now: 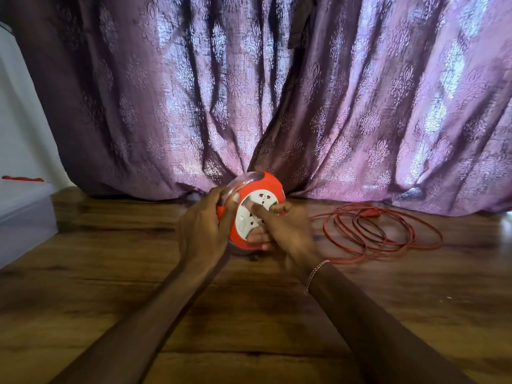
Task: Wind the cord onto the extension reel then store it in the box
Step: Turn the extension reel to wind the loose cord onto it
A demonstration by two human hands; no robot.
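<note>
Purple patterned curtain (277,92) fills the back, 10 to 2 o'clock, its hem bunched on the floor. Wood-look floor (249,314) runs across the lower half. Box (25,217), clear plastic with the lid on, sits at far 9 o'clock, well apart from the hands; a small red thing (22,178) lies on its lid, too small to tell what.

Cord (382,234), red, lies in loose loops on the floor at 3 o'clock of the reel, near it. Whether it touches the reel cannot be told. A red plug (370,213) sits at the 12 o'clock side of the loops.

Reel (260,200), with a red rim and a white socket face, is at centre, tilted on edge just in front of the curtain hem and held between both hands. No cord shows wound on it.

Left hand (205,225) grips the reel's 9 o'clock edge, fingers wrapped behind and thumb over the rim. Right hand (288,231) is blurred. One finger lies straight across the white face, another is hooked at the face's 3 o'clock edge, and the rest curl under the rim at 6 o'clock.

Thin bracelet (315,270) on the right wrist.
</note>
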